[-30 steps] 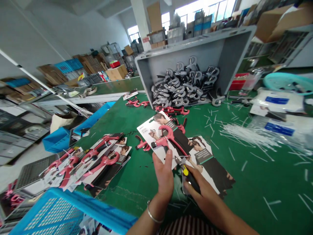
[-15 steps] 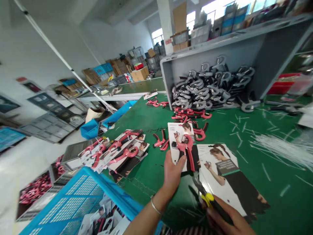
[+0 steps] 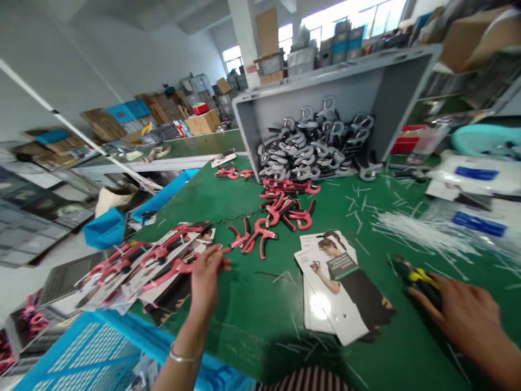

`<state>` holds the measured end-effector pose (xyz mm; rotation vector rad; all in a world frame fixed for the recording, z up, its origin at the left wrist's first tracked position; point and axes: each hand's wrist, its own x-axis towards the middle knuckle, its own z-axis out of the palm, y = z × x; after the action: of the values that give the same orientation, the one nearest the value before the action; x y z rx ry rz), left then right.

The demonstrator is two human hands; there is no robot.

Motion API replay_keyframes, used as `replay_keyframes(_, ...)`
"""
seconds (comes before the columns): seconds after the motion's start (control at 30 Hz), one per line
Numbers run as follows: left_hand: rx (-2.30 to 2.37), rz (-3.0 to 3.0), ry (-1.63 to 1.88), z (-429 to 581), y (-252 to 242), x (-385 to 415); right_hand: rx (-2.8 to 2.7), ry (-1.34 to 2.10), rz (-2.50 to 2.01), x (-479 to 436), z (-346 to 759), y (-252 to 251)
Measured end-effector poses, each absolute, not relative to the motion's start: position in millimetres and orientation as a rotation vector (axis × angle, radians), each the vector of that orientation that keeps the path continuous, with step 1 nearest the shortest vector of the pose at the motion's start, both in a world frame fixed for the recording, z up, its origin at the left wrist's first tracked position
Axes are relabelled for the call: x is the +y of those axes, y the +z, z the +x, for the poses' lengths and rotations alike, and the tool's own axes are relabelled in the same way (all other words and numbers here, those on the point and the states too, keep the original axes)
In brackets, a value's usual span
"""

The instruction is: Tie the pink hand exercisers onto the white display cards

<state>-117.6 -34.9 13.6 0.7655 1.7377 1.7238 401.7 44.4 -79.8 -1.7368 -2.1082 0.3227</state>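
My left hand [image 3: 207, 277] is beside a pile of carded pink hand grippers [image 3: 179, 266] on the left of the table, its fingers loosely apart and holding nothing I can see. My right hand [image 3: 468, 309] is low over the table at the right, closed around the dark handles of yellow-and-black cutting pliers [image 3: 419, 278]. Between the hands lies a small stack of printed cards [image 3: 329, 293]. Several loose pink hand grippers [image 3: 260, 233] lie beyond it.
A grey bin [image 3: 260, 98] on its side holds many grey-and-black hand grippers [image 3: 309, 146]. White plastic ties [image 3: 423, 236] are strewn at the right, near clear bags [image 3: 476, 203]. A blue crate [image 3: 77, 347] stands at the front left, below the green table [image 3: 244, 320].
My left hand has moved left from the middle to the carded pile, and no longer holds the carded pink hand gripper. My right hand has moved right with the pliers. The view has turned right.
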Motion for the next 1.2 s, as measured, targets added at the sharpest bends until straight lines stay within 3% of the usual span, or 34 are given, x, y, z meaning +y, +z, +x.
replay_keyframes(0.07,1.609,0.934,1.373,-55.5,-13.6,-30.1,-2.231,0.067,-1.754,48.0,385.8,-65.0)
replay_keyframes(0.13,1.637,1.058,1.264,1.7,-37.3,-23.8,-2.245,-0.011,-1.672,54.8,371.7,-52.5)
replay_keyframes(0.3,1.855,1.478,1.119,70.3,-71.0,-0.9,-2.219,0.303,-1.531,84.3,353.7,-38.9)
replay_keyframes(0.4,1.795,1.457,1.179,62.2,-78.7,12.4,-2.252,0.392,-1.680,107.7,348.7,-42.6)
replay_keyframes(0.67,1.520,1.247,1.237,35.6,-86.0,16.1,-2.149,0.220,-2.054,164.0,345.2,-55.8)
replay_keyframes(0.9,1.493,1.174,1.301,38.7,-83.0,16.7,-2.230,0.440,-1.872,173.2,350.6,-33.7)
replay_keyframes(1.2,1.465,0.933,1.440,18.9,-61.0,10.2,-1.950,0.580,-1.624,121.3,340.0,-0.5)
